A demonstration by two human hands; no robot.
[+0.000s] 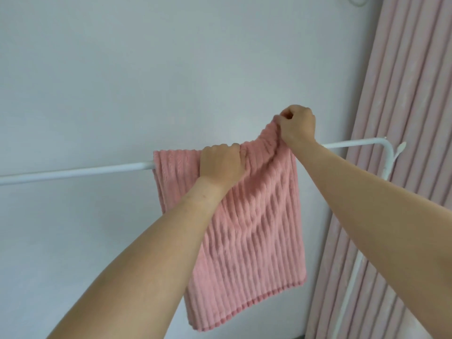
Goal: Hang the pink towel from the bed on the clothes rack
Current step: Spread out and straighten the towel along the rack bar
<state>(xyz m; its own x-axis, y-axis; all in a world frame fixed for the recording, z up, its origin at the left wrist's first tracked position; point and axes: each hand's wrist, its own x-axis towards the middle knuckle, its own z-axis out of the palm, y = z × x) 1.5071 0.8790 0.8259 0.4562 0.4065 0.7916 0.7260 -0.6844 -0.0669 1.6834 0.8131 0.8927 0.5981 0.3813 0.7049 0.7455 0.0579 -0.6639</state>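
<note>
The pink ribbed towel (254, 231) hangs over the white top bar of the clothes rack (73, 172), its front flap reaching far down. My left hand (221, 165) grips the towel's top fold right at the bar. My right hand (297, 126) pinches the towel's upper right part and holds it lifted above the bar, so the fabric bunches between the two hands. The bar under the towel is hidden.
A plain pale wall (146, 81) stands behind the rack. Pink pleated curtains (411, 118) hang at the right, close to the rack's bent corner and white upright post (349, 277).
</note>
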